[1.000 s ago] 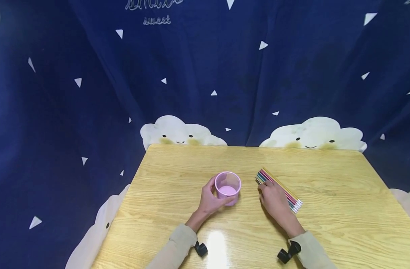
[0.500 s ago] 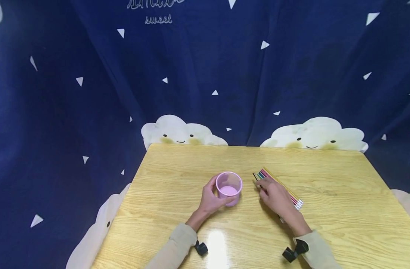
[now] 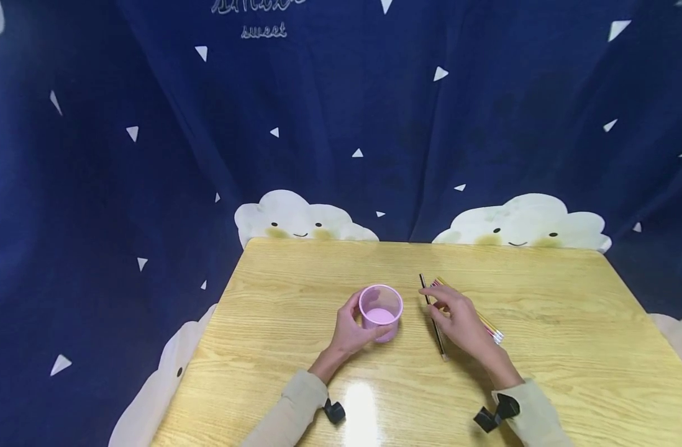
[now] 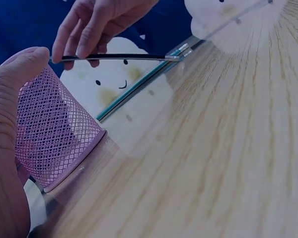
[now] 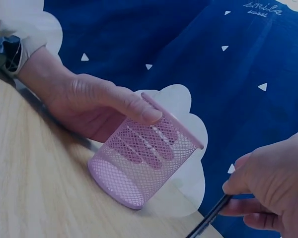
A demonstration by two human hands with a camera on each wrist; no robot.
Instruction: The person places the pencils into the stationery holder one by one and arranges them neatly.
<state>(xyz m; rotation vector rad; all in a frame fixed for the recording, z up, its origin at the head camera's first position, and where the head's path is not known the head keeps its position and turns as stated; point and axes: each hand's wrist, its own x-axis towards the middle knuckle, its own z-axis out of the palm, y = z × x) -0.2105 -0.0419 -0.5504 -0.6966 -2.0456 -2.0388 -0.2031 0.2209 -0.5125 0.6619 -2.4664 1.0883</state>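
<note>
My left hand [image 3: 352, 335] grips a pink mesh pen holder [image 3: 381, 315] that stands upright on the table, thumb on the near side and fingers round the far side. Through the mesh [image 5: 146, 163] those fingers show in the right wrist view, and no pencil is inside. To its right, my right hand [image 3: 458, 320] pinches a black pencil [image 3: 435, 329] between thumb and fingers. The left wrist view shows this pencil [image 4: 124, 57] raised above the others. Partly under the right hand lie several coloured pencils [image 3: 492, 326] side by side, with a teal pencil [image 4: 139, 87] among them.
The light wooden table [image 3: 296, 273] reaches back to a dark blue curtain [image 3: 341, 93] with white triangles and smiling clouds. Black wrist cameras sit on both sleeves [image 3: 296, 403]. A bright light reflection shows on the tabletop near the front.
My right hand has drawn the black pencil leftward, away from the row of pencils, and lifted it. The left hand and the pen holder stay in place.
</note>
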